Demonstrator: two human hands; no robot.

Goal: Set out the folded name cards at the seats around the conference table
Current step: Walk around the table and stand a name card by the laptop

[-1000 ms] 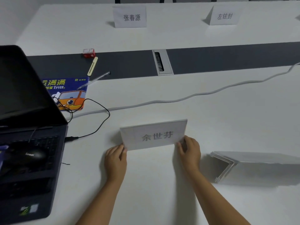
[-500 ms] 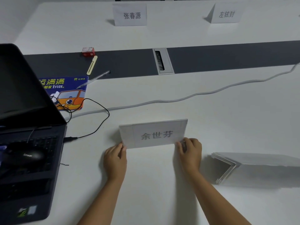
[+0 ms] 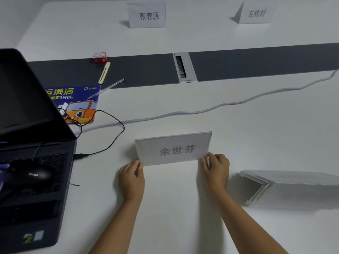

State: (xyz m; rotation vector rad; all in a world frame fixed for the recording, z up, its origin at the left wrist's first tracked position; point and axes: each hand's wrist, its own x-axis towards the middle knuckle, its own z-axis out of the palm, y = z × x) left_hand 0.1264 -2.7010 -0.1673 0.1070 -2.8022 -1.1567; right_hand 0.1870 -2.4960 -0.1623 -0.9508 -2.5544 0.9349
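- conference table (image 3: pixel 247 125): white, with a dark strip down its middle; the near side has bare room ahead of the hands and to the right, up to a grey cable (image 3: pixel 201 111) that crosses it.
- laptop (image 3: pixel 34 162): open at the left, its thin black wire (image 3: pixel 113 143) looping near the card's left end, so that side looks tight.
- stack of folded cards (image 3: pixel 286 182): lies on its side just right of the right hand, likely the next source.
- name card (image 3: pixel 174 148): stands near the front edge, being squared up at this seat.
- far cards (image 3: pixel 146 15) and (image 3: pixel 255 13): already standing across the table.
- left hand (image 3: pixel 131 180): fingertips pinch the card's lower left corner.
- right hand (image 3: pixel 216 171): fingers curled narrowly around the lower right corner.
- next move, i judge: let go gently so it stays upright, then reach right.
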